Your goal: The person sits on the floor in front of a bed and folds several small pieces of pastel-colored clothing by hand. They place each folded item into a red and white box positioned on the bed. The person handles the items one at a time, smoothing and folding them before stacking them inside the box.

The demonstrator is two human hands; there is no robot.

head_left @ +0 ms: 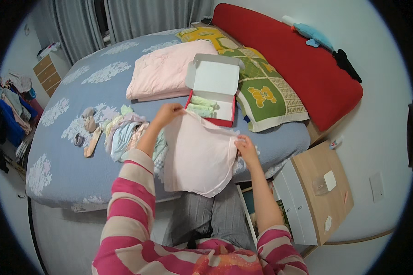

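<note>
I hold a pale pink garment [199, 158] spread out above the edge of the bed [73, 165]. My left hand [167, 112] pinches its upper left corner. My right hand [245, 146] grips its right edge. Just beyond the garment lies an open red box [212, 98] with a white lid folded back, and light green folded pieces [202, 106] lie inside it. A pile of small pastel clothes [121, 133] sits on the blue bedspread to the left of my left arm.
A folded pink blanket [163, 68] and a green bear-print pillow [266, 94] lie near the red headboard [298, 59]. Socks [89, 128] lie at the left. A wooden nightstand [321, 190] stands at the right, a dresser [48, 71] far left.
</note>
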